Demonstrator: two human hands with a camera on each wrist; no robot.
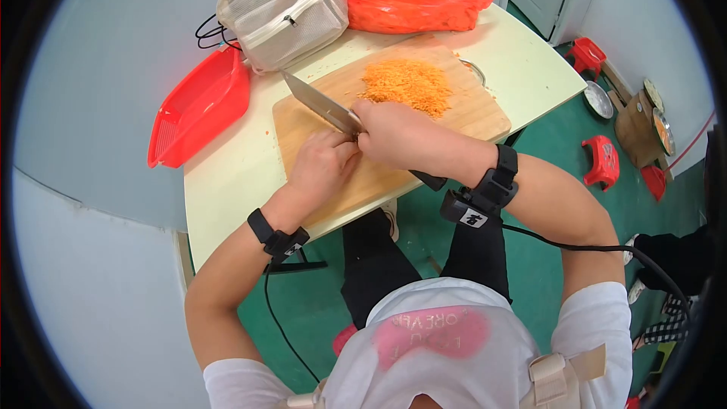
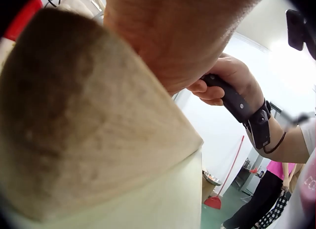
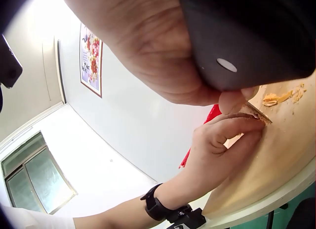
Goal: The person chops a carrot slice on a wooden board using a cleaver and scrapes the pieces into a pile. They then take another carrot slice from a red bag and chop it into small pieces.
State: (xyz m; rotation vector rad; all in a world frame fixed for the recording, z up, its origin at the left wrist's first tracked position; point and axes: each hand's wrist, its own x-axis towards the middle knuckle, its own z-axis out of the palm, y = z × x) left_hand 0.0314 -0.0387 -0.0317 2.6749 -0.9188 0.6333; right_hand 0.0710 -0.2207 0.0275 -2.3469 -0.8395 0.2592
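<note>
My right hand (image 1: 397, 135) grips the black handle (image 2: 229, 98) of a broad kitchen knife (image 1: 314, 100), its blade angled toward the upper left over the wooden cutting board (image 1: 481, 110). Close beside the blade, my left hand (image 1: 322, 165) has its fingers curled down on the board, holding carrot slices that are mostly hidden beneath them. A little orange shows by those fingertips in the right wrist view, where cut carrot bits (image 3: 277, 98) lie past the blade. A heap of finely cut carrot (image 1: 409, 85) sits on the far half of the board.
A red plastic bag (image 1: 409, 15) of carrot slices and a beige mesh backpack (image 1: 284, 11) stand at the table's far side. A red basket (image 1: 204, 110) overhangs the left edge. Stools (image 1: 602, 163), a cardboard box (image 1: 640, 132) and another person's legs (image 1: 674, 257) are at right.
</note>
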